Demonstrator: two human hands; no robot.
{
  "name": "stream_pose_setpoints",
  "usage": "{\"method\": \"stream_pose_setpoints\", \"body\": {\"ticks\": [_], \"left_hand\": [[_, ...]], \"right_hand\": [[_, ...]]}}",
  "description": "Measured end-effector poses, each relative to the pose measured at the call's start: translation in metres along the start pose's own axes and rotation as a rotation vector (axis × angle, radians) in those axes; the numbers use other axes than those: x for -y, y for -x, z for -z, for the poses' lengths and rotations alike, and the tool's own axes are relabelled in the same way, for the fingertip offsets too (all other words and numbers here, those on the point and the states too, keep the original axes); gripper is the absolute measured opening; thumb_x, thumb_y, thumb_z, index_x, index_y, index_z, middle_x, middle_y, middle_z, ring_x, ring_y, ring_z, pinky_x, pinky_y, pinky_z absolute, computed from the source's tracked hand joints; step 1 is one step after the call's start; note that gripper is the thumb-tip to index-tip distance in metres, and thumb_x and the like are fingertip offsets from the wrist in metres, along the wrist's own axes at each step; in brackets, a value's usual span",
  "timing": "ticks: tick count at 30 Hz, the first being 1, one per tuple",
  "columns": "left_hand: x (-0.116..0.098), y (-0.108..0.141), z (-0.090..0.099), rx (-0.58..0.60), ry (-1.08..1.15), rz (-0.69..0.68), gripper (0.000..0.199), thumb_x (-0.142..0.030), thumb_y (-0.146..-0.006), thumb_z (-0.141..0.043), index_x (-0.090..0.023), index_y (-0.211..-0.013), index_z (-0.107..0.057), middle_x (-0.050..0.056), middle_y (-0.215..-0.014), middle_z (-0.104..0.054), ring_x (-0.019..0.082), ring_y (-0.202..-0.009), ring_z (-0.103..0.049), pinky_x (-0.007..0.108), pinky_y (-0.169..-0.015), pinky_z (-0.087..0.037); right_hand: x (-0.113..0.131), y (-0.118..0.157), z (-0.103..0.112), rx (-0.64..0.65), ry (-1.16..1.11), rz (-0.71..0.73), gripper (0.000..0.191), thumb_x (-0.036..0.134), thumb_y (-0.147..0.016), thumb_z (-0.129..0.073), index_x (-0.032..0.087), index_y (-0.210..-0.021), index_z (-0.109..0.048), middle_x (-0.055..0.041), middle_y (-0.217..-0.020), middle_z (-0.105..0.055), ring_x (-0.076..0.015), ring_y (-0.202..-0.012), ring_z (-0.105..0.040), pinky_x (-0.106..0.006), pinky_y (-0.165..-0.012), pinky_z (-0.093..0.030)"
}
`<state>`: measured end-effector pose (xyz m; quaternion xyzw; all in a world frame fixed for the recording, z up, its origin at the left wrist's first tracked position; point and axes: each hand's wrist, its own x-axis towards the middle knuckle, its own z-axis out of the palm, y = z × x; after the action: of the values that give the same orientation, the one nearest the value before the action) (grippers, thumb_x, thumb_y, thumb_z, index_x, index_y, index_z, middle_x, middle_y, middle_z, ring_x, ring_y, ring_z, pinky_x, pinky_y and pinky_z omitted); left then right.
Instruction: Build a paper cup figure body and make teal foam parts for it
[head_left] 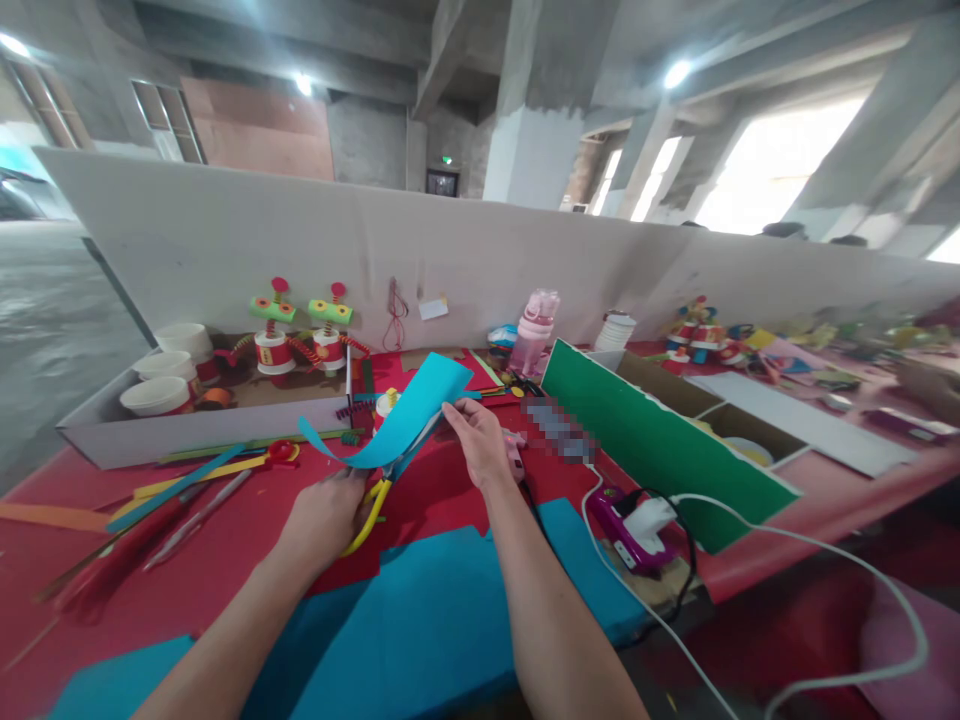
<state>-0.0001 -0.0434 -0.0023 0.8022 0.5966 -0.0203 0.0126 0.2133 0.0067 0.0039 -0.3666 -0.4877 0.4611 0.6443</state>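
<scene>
My left hand [326, 515] is closed round the yellow-handled scissors [371, 520], their blades at the lower edge of a blue paper strip [424, 405]. The strip curves up above both hands, and a narrow curled end hangs out to the left. My right hand [474, 432] pinches the strip's right edge between thumb and fingers. Large blue sheets [420, 610] lie on the red table [67, 500] below my forearms.
At the left, a white box [210, 430] holds paper cups and two cup figures. Paper strips and a pen lie before it. A pink bottle [534, 330], green board [652, 440] and purple power strip [630, 535] with white cables stand or lie at the right.
</scene>
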Motion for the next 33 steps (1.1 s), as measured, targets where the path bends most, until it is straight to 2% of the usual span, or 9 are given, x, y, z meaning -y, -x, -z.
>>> {"method": "stream_pose_setpoints", "body": {"ticks": [4,10,16,21,25,28,33], "left_hand": [[-0.0002,0.0010,0.0011,-0.009,0.007,-0.006,0.027,-0.026,-0.091,-0.039,-0.015,-0.111,-0.055,0.017,-0.101,-0.068,0.029,-0.093,-0.068,0.034,-0.073,-0.050],[-0.0001,0.0022,0.0031,-0.003,0.019,-0.002,0.027,-0.029,-0.093,-0.036,-0.017,-0.105,-0.058,0.016,-0.093,-0.069,0.028,-0.090,-0.068,0.032,-0.071,-0.050],[-0.0009,0.0017,0.0048,-0.005,-0.002,-0.015,0.028,-0.029,-0.095,-0.035,-0.016,-0.111,-0.053,0.015,-0.101,-0.070,0.027,-0.092,-0.069,0.031,-0.069,-0.049],[0.0026,0.0006,0.0022,-0.009,-0.010,-0.013,0.029,-0.028,-0.095,-0.033,-0.016,-0.109,-0.055,0.016,-0.097,-0.070,0.031,-0.090,-0.069,0.034,-0.068,-0.050],[0.0038,0.0001,-0.0016,-0.031,-0.013,-0.005,0.030,-0.028,-0.094,-0.035,-0.017,-0.110,-0.058,0.018,-0.103,-0.069,0.032,-0.091,-0.068,0.036,-0.070,-0.050],[0.0012,0.0009,-0.0010,-0.075,-0.002,-0.006,0.032,-0.026,-0.092,-0.038,-0.017,-0.115,-0.058,0.019,-0.112,-0.067,0.031,-0.096,-0.066,0.036,-0.075,-0.051],[-0.0027,0.0020,0.0023,-0.088,0.000,-0.005,0.032,-0.022,-0.090,-0.040,-0.015,-0.114,-0.059,0.018,-0.110,-0.067,0.032,-0.097,-0.066,0.036,-0.077,-0.051]], "right_hand": [[0.0020,0.0014,-0.0010,0.010,0.011,-0.005,0.035,0.052,-0.072,-0.072,0.021,-0.070,-0.056,0.0045,-0.062,-0.055,-0.0125,-0.057,-0.053,-0.026,-0.060,-0.046],[0.0016,0.0016,-0.0016,0.021,-0.035,-0.006,0.033,0.050,-0.073,-0.073,0.021,-0.071,-0.057,0.0035,-0.064,-0.058,-0.0133,-0.058,-0.056,-0.027,-0.060,-0.049],[0.0023,0.0021,-0.0023,0.011,-0.061,-0.036,0.035,0.051,-0.070,-0.075,0.021,-0.072,-0.058,0.0031,-0.064,-0.060,-0.0136,-0.058,-0.056,-0.028,-0.060,-0.051],[0.0046,0.0020,-0.0020,0.024,-0.077,-0.036,0.033,0.050,-0.071,-0.075,0.021,-0.072,-0.058,0.0029,-0.064,-0.060,-0.0134,-0.056,-0.056,-0.027,-0.057,-0.051],[0.0039,-0.0013,0.0025,-0.008,-0.092,0.001,0.034,0.053,-0.072,-0.073,0.022,-0.078,-0.061,0.0013,-0.071,-0.062,-0.0137,-0.060,-0.056,-0.026,-0.054,-0.051],[0.0017,-0.0040,0.0059,-0.043,-0.097,0.020,0.036,0.054,-0.070,-0.073,0.021,-0.075,-0.060,0.0016,-0.068,-0.061,-0.0135,-0.059,-0.055,-0.026,-0.053,-0.050],[-0.0025,-0.0047,0.0057,-0.052,-0.051,0.013,0.037,0.056,-0.068,-0.074,0.021,-0.072,-0.059,0.0028,-0.065,-0.057,-0.0131,-0.058,-0.053,-0.026,-0.056,-0.048]]}}
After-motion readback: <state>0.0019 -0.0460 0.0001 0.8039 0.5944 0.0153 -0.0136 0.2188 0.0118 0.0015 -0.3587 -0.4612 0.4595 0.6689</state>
